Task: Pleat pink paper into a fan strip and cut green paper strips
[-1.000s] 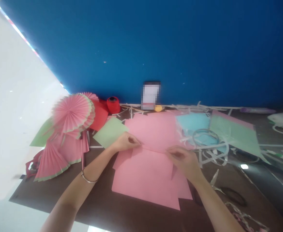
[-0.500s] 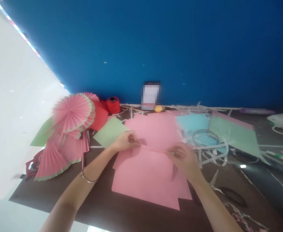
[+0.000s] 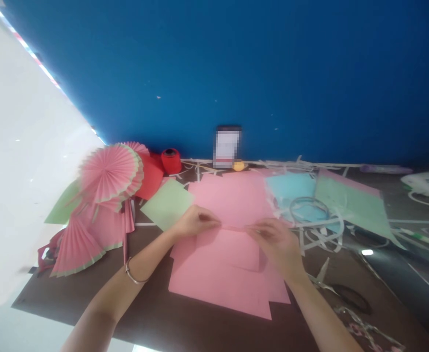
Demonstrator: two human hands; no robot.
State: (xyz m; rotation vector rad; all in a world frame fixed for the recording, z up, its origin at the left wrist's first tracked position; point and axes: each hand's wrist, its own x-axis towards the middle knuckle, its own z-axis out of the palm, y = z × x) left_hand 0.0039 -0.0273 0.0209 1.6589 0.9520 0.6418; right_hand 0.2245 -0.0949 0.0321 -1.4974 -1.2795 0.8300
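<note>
My left hand (image 3: pixel 198 221) pinches the left end of a narrow folded edge on a pink sheet of paper (image 3: pixel 231 247). At the other end of that edge, my right hand (image 3: pixel 275 239) is also closed on the sheet, thumb and fingers together. The held sheet hangs slightly bent over more pink paper (image 3: pixel 221 293) that lies on the dark table. Pleated pink paper fans with green rims (image 3: pixel 107 173) stand to the left. A light green sheet (image 3: pixel 166 203) lies just behind my left wrist.
Scissors (image 3: pixel 322 276) lie right of my right forearm. Blue paper (image 3: pixel 291 188), white paper strips (image 3: pixel 322 239) and a green sheet (image 3: pixel 349 205) cover the right back. A red tape roll (image 3: pixel 170 161) and a phone-like device (image 3: pixel 227 146) stand by the blue wall (image 3: pixel 236 63).
My hands have come closer together along the folded edge, the left one shifting right. The lower part of the held sheet has tilted and casts a clearer outline.
</note>
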